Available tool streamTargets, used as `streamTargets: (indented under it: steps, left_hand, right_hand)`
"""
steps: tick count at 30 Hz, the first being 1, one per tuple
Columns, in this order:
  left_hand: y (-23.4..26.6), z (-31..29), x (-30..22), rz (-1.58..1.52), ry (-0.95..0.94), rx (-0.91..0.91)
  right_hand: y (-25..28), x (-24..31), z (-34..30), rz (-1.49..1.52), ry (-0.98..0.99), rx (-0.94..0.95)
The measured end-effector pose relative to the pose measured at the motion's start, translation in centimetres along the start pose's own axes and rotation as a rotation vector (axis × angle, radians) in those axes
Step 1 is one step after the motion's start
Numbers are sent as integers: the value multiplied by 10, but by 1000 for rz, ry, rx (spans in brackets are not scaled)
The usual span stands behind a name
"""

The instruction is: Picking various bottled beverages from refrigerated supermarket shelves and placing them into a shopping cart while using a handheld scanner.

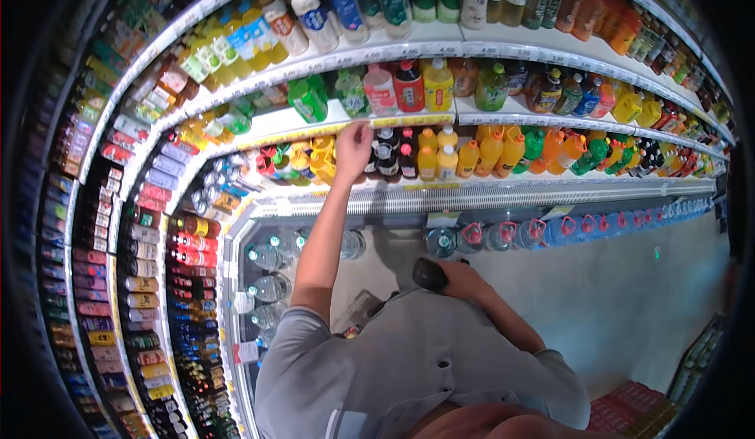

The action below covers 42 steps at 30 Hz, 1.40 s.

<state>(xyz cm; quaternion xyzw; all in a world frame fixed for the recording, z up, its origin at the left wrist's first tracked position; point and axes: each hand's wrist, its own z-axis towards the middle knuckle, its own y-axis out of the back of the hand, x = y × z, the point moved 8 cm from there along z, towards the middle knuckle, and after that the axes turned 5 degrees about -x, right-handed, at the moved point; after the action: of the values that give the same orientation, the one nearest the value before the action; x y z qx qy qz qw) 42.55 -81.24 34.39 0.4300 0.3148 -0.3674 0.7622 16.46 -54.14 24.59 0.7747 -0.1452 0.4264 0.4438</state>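
across the whole upper field, curved refrigerated shelving [503, 46] runs left to right, its tiers packed with upright drink bottles; straight edges bow toward the rim of the view. below it, a grey floor [613, 297] fills the right side, with a row of large water jugs [519, 233] standing along the shelf base. at the far left, a narrow rack of cans [149, 282] descends toward the lower edge. at the lower right, red crates [629, 407] are only partly in view.

your left hand [353, 150] is raised at arm's length to the yellow price strip [393, 121] on the shelf edge, fingers spread narrowly against it. just behind and below the hand stand yellow-capped orange bottles [322, 160] and dark bottles [387, 157], all with long axes vertical. the hand touches the strip, but you cannot tell whether it also touches a bottle.

your right hand [464, 280] is held low, close to the chest, wrapped around a small black handheld device [429, 274] whose long axis points up and left toward the shelf. the shelf edge lies up and forward from both hands; the left hand is plainly the nearer, the right hand well apart from it.
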Motion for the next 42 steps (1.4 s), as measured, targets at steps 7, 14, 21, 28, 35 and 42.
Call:
streamTargets:
  steps: [7,14,21,28,35,42]
  left_hand:
    - [-51,187,-158,117,-497,-196]
    - [-103,262,-170,93,-220,-101]
    - [-55,220,-173,-53,-210,-286]
    - [23,43,-114,-896,-3,-274]
    - [60,-226,-12,-1111,605,-435]
    - [96,-454,17,-1297,917,-923]
  right_hand:
    - [48,-71,-24,30,-134,-151]
    - [88,-113,-39,95,-98,-253]
    - [97,-139,-28,109,-2,-131]
    - [79,-121,6,281,211,117]
    - [36,-65,40,100,322,506]
    - [-29,3,56,-47,397,754]
